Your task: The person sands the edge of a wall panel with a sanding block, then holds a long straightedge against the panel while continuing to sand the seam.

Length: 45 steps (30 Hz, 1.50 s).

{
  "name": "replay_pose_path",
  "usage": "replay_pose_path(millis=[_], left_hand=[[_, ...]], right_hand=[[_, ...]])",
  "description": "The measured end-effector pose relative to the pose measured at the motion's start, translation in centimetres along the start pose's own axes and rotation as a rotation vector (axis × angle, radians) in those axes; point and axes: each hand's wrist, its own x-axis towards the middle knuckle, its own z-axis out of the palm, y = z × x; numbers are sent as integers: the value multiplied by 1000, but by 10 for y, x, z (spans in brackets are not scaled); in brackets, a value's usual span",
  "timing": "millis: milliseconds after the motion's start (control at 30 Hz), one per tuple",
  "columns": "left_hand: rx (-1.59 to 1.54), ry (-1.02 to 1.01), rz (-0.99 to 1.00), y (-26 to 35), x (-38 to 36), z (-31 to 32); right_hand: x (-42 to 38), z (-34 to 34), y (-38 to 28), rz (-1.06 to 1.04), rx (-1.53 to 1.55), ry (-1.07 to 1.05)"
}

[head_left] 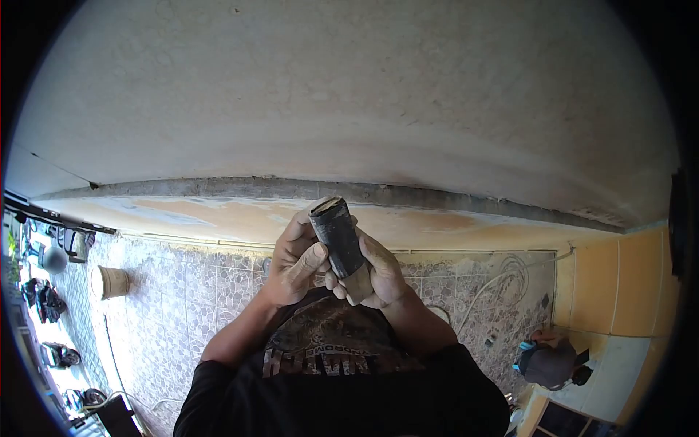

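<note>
Both hands hold a black, dusty roll-like piece (pixel 339 237), which looks like sandpaper wrapped round a block. It stands tilted, its pale, rough upper end showing and its lower part greyish. My left hand (pixel 295 261) grips its left side, with the thumb across the front and the fingers behind. My right hand (pixel 384 271) closes round its lower right side. Pale dust coats both hands. Some fingertips are hidden behind the piece. Above the hands runs a rough grey ledge edge (pixel 378 195) with a wide pale plaster surface (pixel 364 95) over it.
A patched orange wall (pixel 218 216) lies beyond my hands. On the patterned tile floor (pixel 196 291) stand a white bucket (pixel 109 282) and a coiled hose (pixel 513 277). Another person (pixel 550 363) is at the lower right. Motorbikes (pixel 58 355) are at the left.
</note>
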Motion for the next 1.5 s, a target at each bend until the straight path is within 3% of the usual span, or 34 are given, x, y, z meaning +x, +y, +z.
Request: replay_pose_path(millis=[100, 167, 200, 233, 267, 333, 367, 533, 600, 667, 733, 900, 1000, 1167, 1233, 1300, 1333, 1500], left_hand=[[-36, 71, 47, 6, -7, 10], [274, 270, 317, 9, -1, 18], [348, 291, 374, 16, -3, 12], [538, 339, 404, 25, -8, 6], [817, 400, 494, 29, -5, 1], [1467, 515, 619, 37, 6, -4], [1622, 531, 605, 35, 11, -1], [1886, 307, 606, -15, 35, 7], [1937, 283, 505, -31, 34, 11], [1947, 279, 481, -30, 30, 14], [2091, 91, 402, -8, 28, 23], [2139, 136, 212, 19, 27, 29], [2395, 130, 119, 9, 34, 46], [2311, 195, 98, 21, 25, 28], [2234, 364, 24, 47, 23, 10], [2169, 444, 155, 64, 19, 3], [2242, 488, 95, 55, 18, 3], [2228, 349, 199, 5, 37, 35]], right_hand=[[5, -11, -3, 64, 2, -91], [6, -33, -3, -137, -656, 40], [8, -4, -17, -331, -940, 106], [7, -8, -33, -587, -1383, 123], [6, -20, -45, -766, -1574, 186], [4, -32, -71, -993, -1804, 231], [3, -37, -78, -1046, -1870, 277], [7, -48, -75, -1085, -2058, 307], [14, -41, -72, -1062, -2092, 322], [16, -33, -71, -1034, -2130, 335], [17, -28, -74, -999, -2171, 323], [10, -42, -86, -966, -2146, 278], [12, -40, -80, -964, -2171, 301], [19, -34, -72, -962, -2241, 357], [17, -36, -76, -974, -2235, 328], [14, -41, -78, -991, -2227, 316], [14, -42, -75, -1007, -2220, 323], [20, -36, -71, -992, -2257, 379]])
